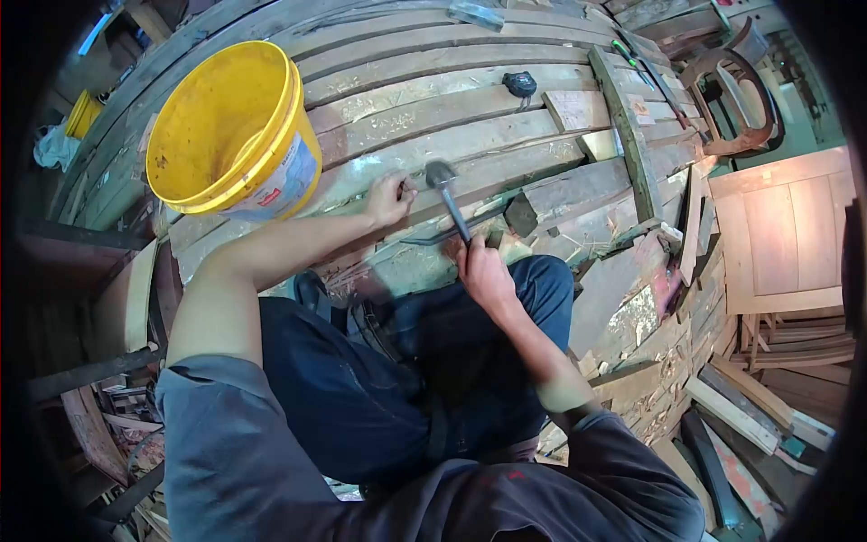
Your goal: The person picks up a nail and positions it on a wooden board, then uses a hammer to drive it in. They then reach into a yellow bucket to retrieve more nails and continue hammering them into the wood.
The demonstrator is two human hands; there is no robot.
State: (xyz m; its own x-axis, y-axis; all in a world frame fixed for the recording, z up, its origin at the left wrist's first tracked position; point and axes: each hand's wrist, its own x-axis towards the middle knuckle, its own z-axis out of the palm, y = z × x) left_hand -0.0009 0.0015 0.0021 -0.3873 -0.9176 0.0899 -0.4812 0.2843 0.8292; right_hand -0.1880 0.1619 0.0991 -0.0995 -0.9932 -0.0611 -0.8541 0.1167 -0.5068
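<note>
My right hand point(489, 278) is wrapped round the handle of a hammer point(453, 208), whose dark head points away from me above the planks. Just left of the hammer head, my left hand point(390, 200) rests low over a wooden plank point(397, 169) with its fingers pinched together. Something small and dark seems to sit at those fingertips, too small to name. A large yellow bucket point(287, 163) stands on the planks left of my left hand. Its visible inside is stained.
A black bundle point(519, 84) lies farther out on the planks. A narrow board point(627, 135) crosses them at the right. Beyond it lie a green-handled tool point(623, 51) and a curved wooden frame point(736, 99). A panelled wooden door point(784, 237) and stacked offcuts point(733, 414) are at far right.
</note>
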